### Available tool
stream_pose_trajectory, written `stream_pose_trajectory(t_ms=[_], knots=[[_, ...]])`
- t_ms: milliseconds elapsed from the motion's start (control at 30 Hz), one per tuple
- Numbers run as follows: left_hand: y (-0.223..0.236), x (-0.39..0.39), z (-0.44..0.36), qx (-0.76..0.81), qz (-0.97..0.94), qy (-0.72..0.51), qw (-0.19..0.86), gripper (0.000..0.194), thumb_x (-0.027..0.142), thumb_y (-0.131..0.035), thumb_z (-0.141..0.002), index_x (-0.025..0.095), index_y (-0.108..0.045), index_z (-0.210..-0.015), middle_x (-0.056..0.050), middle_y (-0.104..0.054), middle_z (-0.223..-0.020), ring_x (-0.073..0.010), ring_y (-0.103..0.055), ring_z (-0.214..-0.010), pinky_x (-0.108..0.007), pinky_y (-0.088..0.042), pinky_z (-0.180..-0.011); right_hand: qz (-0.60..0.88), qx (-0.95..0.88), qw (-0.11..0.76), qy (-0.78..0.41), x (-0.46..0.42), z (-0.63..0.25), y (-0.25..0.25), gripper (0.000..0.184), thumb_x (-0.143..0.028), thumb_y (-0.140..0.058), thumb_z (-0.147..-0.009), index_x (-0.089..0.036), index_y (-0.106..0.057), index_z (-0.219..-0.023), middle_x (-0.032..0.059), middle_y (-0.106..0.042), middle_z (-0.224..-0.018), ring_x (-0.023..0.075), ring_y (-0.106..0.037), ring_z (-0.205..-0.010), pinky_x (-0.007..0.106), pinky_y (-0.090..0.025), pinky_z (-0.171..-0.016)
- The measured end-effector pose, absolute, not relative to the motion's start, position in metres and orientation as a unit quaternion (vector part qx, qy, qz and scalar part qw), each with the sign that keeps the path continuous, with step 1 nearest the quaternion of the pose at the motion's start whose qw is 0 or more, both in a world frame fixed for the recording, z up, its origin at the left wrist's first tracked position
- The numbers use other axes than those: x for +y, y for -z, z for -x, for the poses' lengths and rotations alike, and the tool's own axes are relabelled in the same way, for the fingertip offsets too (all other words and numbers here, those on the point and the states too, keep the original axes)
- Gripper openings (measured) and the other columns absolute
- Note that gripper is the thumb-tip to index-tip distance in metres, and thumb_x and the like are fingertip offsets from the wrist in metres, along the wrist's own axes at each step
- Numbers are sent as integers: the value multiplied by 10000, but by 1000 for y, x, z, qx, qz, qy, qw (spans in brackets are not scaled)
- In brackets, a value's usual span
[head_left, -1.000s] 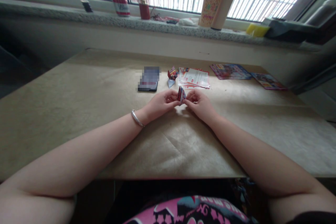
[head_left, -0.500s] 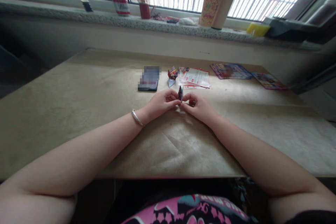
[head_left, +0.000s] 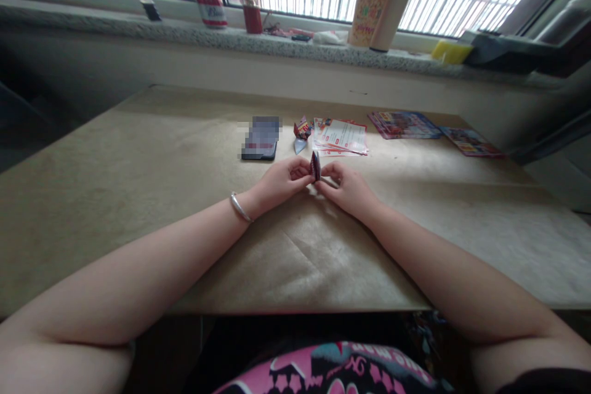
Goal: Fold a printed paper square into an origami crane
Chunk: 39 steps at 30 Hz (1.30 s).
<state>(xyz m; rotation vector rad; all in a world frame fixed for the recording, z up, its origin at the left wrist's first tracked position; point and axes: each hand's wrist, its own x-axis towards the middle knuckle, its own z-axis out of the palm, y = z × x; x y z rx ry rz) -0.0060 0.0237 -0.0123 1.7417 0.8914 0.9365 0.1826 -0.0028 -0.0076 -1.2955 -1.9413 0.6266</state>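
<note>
Between my two hands stands a small piece of folded printed paper, dark red and blue, held upright just over the table. My left hand pinches its left side between thumb and fingers. From the other side my right hand has its curled fingers and thumb at the paper's right edge. Just beyond them lies a folded paper figure in red and yellow with a pale grey point. Beside that figure is a fan of white printed sheets with red edging.
A dark phone-like slab, partly pixelated, lies left of the paper figure. Colourful printed sheets lie at the back right, with another stack beyond. A can, a red jar and a patterned cup line the windowsill.
The folded paper has turned slightly between my fingers, showing more of its dark red side. Both hands stay almost in place; the whole view has shifted a little.
</note>
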Motion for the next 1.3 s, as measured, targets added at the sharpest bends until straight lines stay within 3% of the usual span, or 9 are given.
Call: stream_pose_trajectory(t_ms=[267,433,500,633,800,967,1300], knots=[[5,19,7,371,-744,-383,402,264,366,-655,-808,130,-658,-925,-50,-667,-889,-117,-628,-742,-230,-537,-671,473,-736,394,-282,-1,-184,11,97,-267,-619,-793,-213,-653,-866,28,-729,-954,191,-664,-922,341,-520,-829],[6,20,11,351,-773,-420,320,182,329,-664,-808,147,-675,-822,-75,-621,-1014,-147,-626,-885,-229,-566,-690,458,-723,421,-301,-1,-184,13,41,-262,-619,-787,-222,-630,-788,37,-725,-1069,204,-661,-992,325,-544,-739],[7,21,11,343,-783,-412,314,146,295,-647,-823,149,-664,-828,-64,-632,-969,-138,-626,-864,-234,-569,-704,442,-742,426,-270,1,-185,13,19,-238,-620,-785,-227,-634,-777,35,-730,-1047,203,-663,-983,322,-544,-720],[9,21,10,345,-793,-406,296,69,195,-613,-829,149,-634,-876,-31,-634,-887,-110,-626,-803,-236,-568,-731,389,-802,430,-143,7,-190,14,71,-176,-627,-788,-237,-662,-782,25,-744,-1002,188,-669,-946,373,-518,-878],[9,19,8,319,-804,-435,250,257,107,-612,-804,160,-587,-1055,-18,-616,-939,-78,-637,-776,-223,-568,-765,373,-824,420,-75,9,-194,12,101,-188,-614,-827,-246,-694,-843,29,-740,-1041,185,-669,-976,364,-514,-899],[7,18,10,305,-840,-412,176,196,59,-598,-801,164,-631,-963,-20,-590,-929,-80,-618,-807,-215,-554,-776,368,-844,388,-46,7,-194,9,99,-222,-610,-858,-254,-703,-847,15,-745,-1045,186,-671,-961,369,-502,-904],[7,19,11,273,-854,-418,143,176,42,-602,-791,161,-597,-920,-35,-580,-967,-99,-599,-852,-230,-558,-776,354,-857,374,-18,6,-196,7,124,-149,-622,-804,-254,-676,-841,-15,-736,-1077,191,-653,-973,376,-493,-912]])
